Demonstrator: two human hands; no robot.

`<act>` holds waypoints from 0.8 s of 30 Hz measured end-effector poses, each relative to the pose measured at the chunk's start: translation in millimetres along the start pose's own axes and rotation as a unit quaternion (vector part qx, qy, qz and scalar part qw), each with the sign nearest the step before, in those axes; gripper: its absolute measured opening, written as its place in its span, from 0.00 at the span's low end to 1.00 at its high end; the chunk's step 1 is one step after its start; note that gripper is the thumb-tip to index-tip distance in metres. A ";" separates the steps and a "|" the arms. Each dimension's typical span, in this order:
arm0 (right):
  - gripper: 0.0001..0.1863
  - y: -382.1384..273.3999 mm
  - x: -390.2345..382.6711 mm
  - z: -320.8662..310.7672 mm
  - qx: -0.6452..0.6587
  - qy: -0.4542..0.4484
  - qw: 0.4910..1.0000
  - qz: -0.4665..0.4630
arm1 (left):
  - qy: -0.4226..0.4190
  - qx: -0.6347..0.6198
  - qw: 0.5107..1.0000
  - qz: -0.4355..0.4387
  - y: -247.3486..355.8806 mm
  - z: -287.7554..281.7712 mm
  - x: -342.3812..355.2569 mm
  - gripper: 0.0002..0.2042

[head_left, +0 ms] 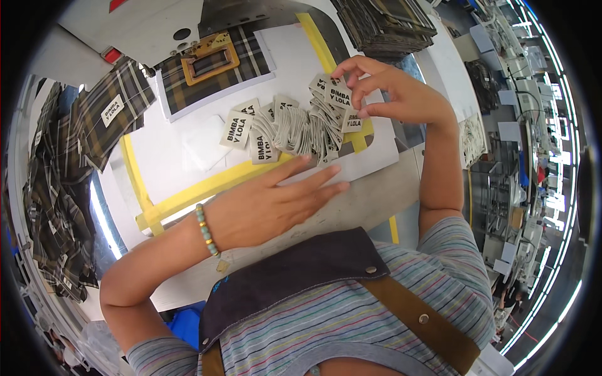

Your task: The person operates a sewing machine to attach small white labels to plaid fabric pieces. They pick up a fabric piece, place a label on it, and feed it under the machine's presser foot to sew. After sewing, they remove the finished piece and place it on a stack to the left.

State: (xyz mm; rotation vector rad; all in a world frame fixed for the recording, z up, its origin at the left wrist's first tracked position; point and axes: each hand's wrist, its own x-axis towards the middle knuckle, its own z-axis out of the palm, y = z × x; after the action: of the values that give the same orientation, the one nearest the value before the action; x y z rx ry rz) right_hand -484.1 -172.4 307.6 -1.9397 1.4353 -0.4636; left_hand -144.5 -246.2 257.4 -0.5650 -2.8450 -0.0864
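Observation:
A loose pile of small pale printed fabric labels (291,128) lies on a white, yellow-taped board (166,169). My right hand (389,94) hovers over or touches the pile's right end, its curved fingers apart. My left hand (263,207) is open just below the pile, fingers spread toward it, a beaded bracelet on the wrist. Behind the pile, a wooden frame (232,50) with a rectangular opening rests on dark plaid fabric (251,66) under a machine head (138,28).
A stack of dark fabric pieces (382,25) stands at the back right. Labelled plaid pieces (94,138) hang along the left. The table's front edge (389,188) is near my body. Rows of workstations (508,138) stretch away on the right, with another person low at the far right.

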 end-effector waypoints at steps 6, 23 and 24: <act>0.03 3.6 13.5 7.6 0.108 -0.015 0.993 0.053 | -0.050 -0.053 0.991 -0.114 -24.8 4.1 0.5 0.35; 0.07 -55.4 76.0 -3.4 0.167 0.088 0.982 0.033 | 0.333 -0.465 0.701 -0.425 -54.1 -20.9 -6.7 0.15; 0.07 -53.6 86.1 0.3 0.164 0.084 0.983 0.015 | 0.362 -0.505 0.649 -0.440 -59.2 -19.7 -5.2 0.14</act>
State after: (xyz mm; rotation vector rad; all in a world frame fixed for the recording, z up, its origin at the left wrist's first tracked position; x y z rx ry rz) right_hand -417.9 -244.0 335.5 -1.6448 1.3881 -0.8115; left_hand -158.2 -304.9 274.6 0.6652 -1.7307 -1.6655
